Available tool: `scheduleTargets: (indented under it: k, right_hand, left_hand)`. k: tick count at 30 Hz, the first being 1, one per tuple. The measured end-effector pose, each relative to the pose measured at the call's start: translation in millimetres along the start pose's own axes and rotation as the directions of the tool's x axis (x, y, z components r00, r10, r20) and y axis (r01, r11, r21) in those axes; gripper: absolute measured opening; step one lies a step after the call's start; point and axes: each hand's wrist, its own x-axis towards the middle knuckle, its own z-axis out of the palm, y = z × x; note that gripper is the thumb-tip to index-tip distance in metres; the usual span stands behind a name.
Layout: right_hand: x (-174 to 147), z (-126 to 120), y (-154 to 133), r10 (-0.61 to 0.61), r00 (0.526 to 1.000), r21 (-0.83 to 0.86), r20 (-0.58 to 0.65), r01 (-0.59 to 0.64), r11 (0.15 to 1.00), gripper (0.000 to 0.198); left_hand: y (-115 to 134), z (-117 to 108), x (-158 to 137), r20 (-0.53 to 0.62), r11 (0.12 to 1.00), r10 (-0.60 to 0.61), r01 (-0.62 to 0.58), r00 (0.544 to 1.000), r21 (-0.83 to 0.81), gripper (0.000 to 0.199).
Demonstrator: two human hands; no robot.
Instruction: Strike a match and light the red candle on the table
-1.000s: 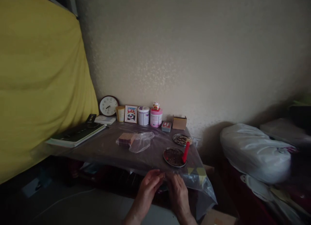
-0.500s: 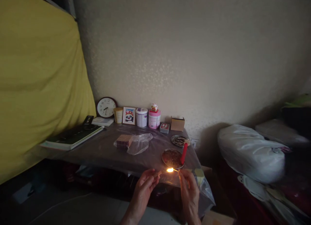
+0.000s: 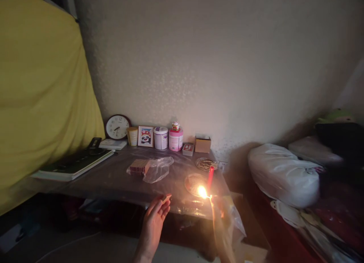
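My left hand (image 3: 154,216) is closed around a small matchbox (image 3: 167,198) in front of the table's front edge. In my right hand (image 3: 223,223), blurred by glare, the fingers grip a burning match (image 3: 209,197) with a bright flame at its left end. Just behind the flame stands a red candle (image 3: 211,175), upright with a slight lean, at the right side of a round metal plate (image 3: 190,183). Whether the candle's wick burns cannot be made out. Several matchsticks lie on a second plate (image 3: 206,164) farther back.
A stack of matchboxes (image 3: 139,166) in clear plastic wrap (image 3: 159,171) lies mid-table. Along the wall stand a clock (image 3: 117,127), a panda picture (image 3: 146,136), tins (image 3: 176,140) and a cardboard box (image 3: 203,144). At left is a green book (image 3: 74,164), at right a white bag (image 3: 284,176).
My hands have moved apart, the left drawing back left with the matchbox. The match flame has grown brighter and larger and now sits nearer the candle. The view has shifted slightly.
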Motion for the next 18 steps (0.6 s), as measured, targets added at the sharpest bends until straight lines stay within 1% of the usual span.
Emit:
scheduleTargets:
  k: [4,8,13,16,18]
  right_hand:
    - [2,-3,-3,0.016,1.000,0.010,0.015,-0.017,1.000,0.024]
    - [6,-4,-6,0.044,0.999,0.048,-0.015,-0.043,0.998,0.024]
    - [13,-5,-9,0.112,0.994,0.192,-0.013,-0.108,0.976,0.024]
    - [14,-4,-8,0.165,0.986,0.280,0.019,-0.163,0.946,0.027]
    - [13,-4,-9,0.178,0.984,0.328,-0.011,-0.165,0.930,0.027]
  left_hand:
    - [-1,-1,0,0.010,1.000,-0.005,0.005,1.000,0.004,0.025]
    - [-1,-1,0,0.015,1.000,-0.017,0.017,1.000,-0.005,0.024]
    - [0,-1,0,-0.005,0.998,-0.044,0.043,0.999,-0.034,0.024]
    - [-1,-1,1,-0.008,0.998,-0.047,0.047,0.999,-0.031,0.024]
    - [-1,-2,2,-0.018,0.998,-0.056,0.055,0.998,-0.034,0.022]
